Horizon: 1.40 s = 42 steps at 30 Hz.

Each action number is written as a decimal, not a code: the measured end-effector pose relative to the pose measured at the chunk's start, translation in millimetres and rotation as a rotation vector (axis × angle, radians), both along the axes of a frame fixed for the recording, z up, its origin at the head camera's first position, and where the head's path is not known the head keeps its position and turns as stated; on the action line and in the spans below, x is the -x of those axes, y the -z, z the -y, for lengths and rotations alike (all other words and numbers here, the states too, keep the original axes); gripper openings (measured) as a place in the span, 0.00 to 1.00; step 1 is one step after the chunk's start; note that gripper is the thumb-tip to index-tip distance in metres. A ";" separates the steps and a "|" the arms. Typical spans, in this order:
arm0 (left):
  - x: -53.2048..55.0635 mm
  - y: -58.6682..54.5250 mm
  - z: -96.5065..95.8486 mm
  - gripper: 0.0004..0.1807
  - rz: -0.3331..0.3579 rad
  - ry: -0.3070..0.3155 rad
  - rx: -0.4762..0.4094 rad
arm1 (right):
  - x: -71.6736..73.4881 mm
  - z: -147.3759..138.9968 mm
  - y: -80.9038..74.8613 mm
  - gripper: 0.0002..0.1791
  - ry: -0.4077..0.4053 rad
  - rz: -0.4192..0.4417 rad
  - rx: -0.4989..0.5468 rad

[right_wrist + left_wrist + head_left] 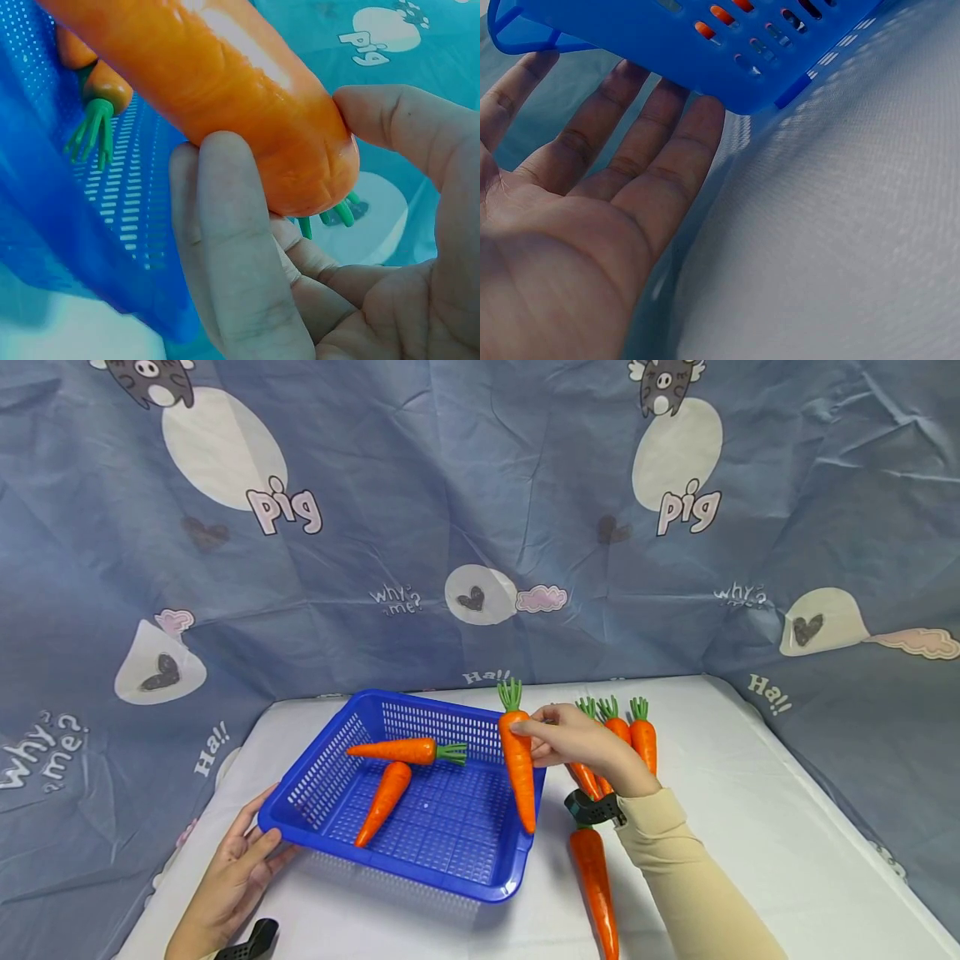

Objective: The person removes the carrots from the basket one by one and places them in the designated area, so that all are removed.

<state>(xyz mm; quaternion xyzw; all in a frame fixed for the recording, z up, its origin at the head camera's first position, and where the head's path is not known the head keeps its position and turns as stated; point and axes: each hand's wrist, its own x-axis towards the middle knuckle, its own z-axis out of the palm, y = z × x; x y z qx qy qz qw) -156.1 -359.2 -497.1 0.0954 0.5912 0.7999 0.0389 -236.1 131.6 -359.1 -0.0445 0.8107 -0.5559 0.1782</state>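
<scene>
Sleeve (693,881) nearest. My right hand (581,742) pinches a carrot (519,768) near the basket (375,860) rim; left hand (232,872), fingers nearly straight, touches its corner. Slack pinch could drop the carrot outside.

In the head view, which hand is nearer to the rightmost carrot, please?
Right. The right hand is just left of the rightmost carrot, pinching another carrot; the left hand is farther, at the near-left corner of the blue basket.

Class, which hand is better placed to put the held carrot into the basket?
Probably the right hand: it holds the carrot at the basket's right side, while the left hand touches the left corner.
</scene>
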 end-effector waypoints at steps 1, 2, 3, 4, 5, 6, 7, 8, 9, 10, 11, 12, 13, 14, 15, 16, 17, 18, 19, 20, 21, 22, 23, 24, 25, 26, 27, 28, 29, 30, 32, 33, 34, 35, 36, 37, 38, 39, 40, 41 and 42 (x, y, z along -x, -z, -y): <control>0.1 -0.1 -0.1 0.33 0.001 -0.001 0.002 | -1.4 -2.6 -0.1 0.25 0.001 -0.006 -0.003; 0.2 -0.1 -0.2 0.33 0.002 -0.003 0.003 | -2.7 -5.3 0.3 0.25 -0.001 -0.017 -0.009; 0.3 -0.3 -0.3 0.33 0.004 -0.004 0.005 | -4.1 -7.9 0.4 0.26 -0.001 -0.023 -0.011; 0.4 -0.4 -0.5 0.33 0.005 -0.005 0.007 | -5.3 -10.3 0.6 0.26 0.004 -0.028 -0.016; 0.4 -0.5 -0.7 0.33 0.005 -0.006 0.008 | -6.3 -12.6 1.0 0.26 0.009 -0.030 -0.019; 0.4 -0.6 -0.9 0.33 0.004 -0.006 0.009 | -7.3 -15.3 1.5 0.26 0.011 -0.035 -0.027; 0.4 -0.7 -1.1 0.33 0.004 -0.005 0.007 | -8.3 -17.7 2.0 0.27 0.014 -0.038 -0.035; 0.3 -0.7 -1.2 0.33 0.003 -0.003 0.004 | -8.7 -20.0 2.9 0.27 0.019 -0.040 -0.040; 0.1 -0.7 -1.2 0.33 -0.001 -0.001 0.001 | -9.1 -22.1 3.6 0.27 0.029 -0.036 -0.043; 0.0 -0.7 -1.2 0.33 -0.004 0.002 -0.001 | -9.5 -24.2 4.4 0.27 0.035 -0.036 -0.047; -0.2 -0.5 -1.1 0.33 -0.010 0.007 -0.008 | -10.2 -26.2 5.2 0.27 0.042 -0.037 -0.050; -0.2 -0.2 -0.8 0.33 -0.015 0.014 -0.015 | -11.2 -28.4 5.5 0.28 0.045 -0.039 -0.057; -0.2 0.1 -0.5 0.33 -0.017 0.016 -0.019 | -12.3 -29.9 5.6 0.28 0.047 -0.040 -0.058; -0.2 0.4 -0.2 0.33 -0.017 0.018 -0.023 | -13.3 -31.4 6.0 0.29 0.047 -0.042 -0.057; -0.1 0.7 0.1 0.33 -0.017 0.020 -0.027 | -14.4 -32.9 6.2 0.29 0.049 -0.044 -0.064; 0.1 0.9 0.2 0.33 -0.015 0.021 -0.029 | -15.8 -34.2 6.0 0.30 0.048 -0.046 -0.069; 0.3 1.2 0.6 0.33 -0.015 0.021 -0.031 | -17.1 -35.3 5.9 0.31 0.049 -0.046 -0.071; 0.5 1.2 0.7 0.33 -0.012 0.020 -0.031 | -18.2 -36.4 5.8 0.31 0.047 -0.047 -0.072; 0.5 1.2 0.7 0.33 -0.010 0.018 -0.031 | -19.2 -37.3 5.8 0.31 0.049 -0.046 -0.066; 0.5 1.3 0.7 0.32 -0.011 0.020 -0.035 | -20.1 -38.4 5.9 0.31 0.050 -0.046 -0.068; 0.5 1.3 0.8 0.32 -0.014 0.022 -0.036 | -21.1 -39.5 5.9 0.31 0.053 -0.045 -0.065; 0.4 1.3 0.8 0.33 -0.016 0.023 -0.037 | -22.0 -40.8 5.9 0.31 0.055 -0.043 -0.062; 0.3 1.3 0.9 0.33 -0.017 0.025 -0.038 | -22.7 -42.0 6.2 0.30 0.056 -0.042 -0.057; 0.2 1.2 0.8 0.33 -0.018 0.025 -0.039 | -23.3 -43.5 6.7 0.30 0.057 -0.041 -0.052; 0.2 1.2 0.8 0.33 -0.017 0.024 -0.037 | -24.0 -45.1 7.2 0.29 0.057 -0.041 -0.049; 0.2 1.0 0.8 0.33 -0.014 0.023 -0.035 | -24.5 -46.8 8.0 0.28 0.057 -0.041 -0.045; 0.3 0.8 0.7 0.33 -0.010 0.020 -0.032 | -24.9 -48.6 8.8 0.27 0.055 -0.044 -0.040; 0.4 0.5 0.5 0.33 -0.007 0.018 -0.030 | -25.3 -50.5 9.7 0.27 0.054 -0.049 -0.038; 0.7 0.2 0.3 0.33 -0.003 0.014 -0.027 | -25.7 -52.3 10.7 0.26 0.050 -0.053 -0.035; 0.8 -0.1 0.1 0.33 0.000 0.011 -0.025 | -26.0 -54.3 11.7 0.26 0.047 -0.058 -0.033; 1.2 -0.6 -0.2 0.33 0.003 0.006 -0.020 | -26.7 -58.0 13.6 0.27 0.046 -0.063 -0.030; 1.2 -0.7 -0.4 0.32 0.003 0.004 -0.017 | -27.3 -60.0 14.4 0.27 0.045 -0.065 -0.031; 1.3 -0.7 -0.4 0.32 0.001 0.003 -0.016 | -28.0 -61.7 15.2 0.28 0.046 -0.063 -0.028; 1.2 -0.7 -0.4 0.32 0.002 0.002 -0.016 | -29.2 -63.8 16.1 0.29 0.044 -0.063 -0.030; 1.1 -0.5 -0.3 0.32 0.000 0.003 -0.016 | -30.2 -66.0 17.0 0.30 0.047 -0.061 -0.032; 0.9 -0.3 -0.2 0.32 -0.002 0.005 -0.016 | -31.2 -67.9 17.8 0.31 0.050 -0.057 -0.033; 0.8 0.0 0.0 0.32 -0.003 0.007 -0.017 | -32.3 -69.9 18.8 0.31 0.051 -0.055 -0.031; 0.6 0.3 0.1 0.32 -0.005 0.009 -0.018 | -33.1 -72.0 19.7 0.31 0.050 -0.054 -0.032; 0.5 0.5 0.3 0.32 -0.006 0.011 -0.020 | -34.0 -73.9 20.7 0.31 0.051 -0.053 -0.031; 0.4 0.8 0.3 0.32 -0.007 0.012 -0.020 | -34.7 -76.0 21.7 0.31 0.052 -0.053 -0.034; 0.4 1.0 0.4 0.32 -0.010 0.013 -0.020 | -35.2 -77.5 22.5 0.31 0.056 -0.050 -0.033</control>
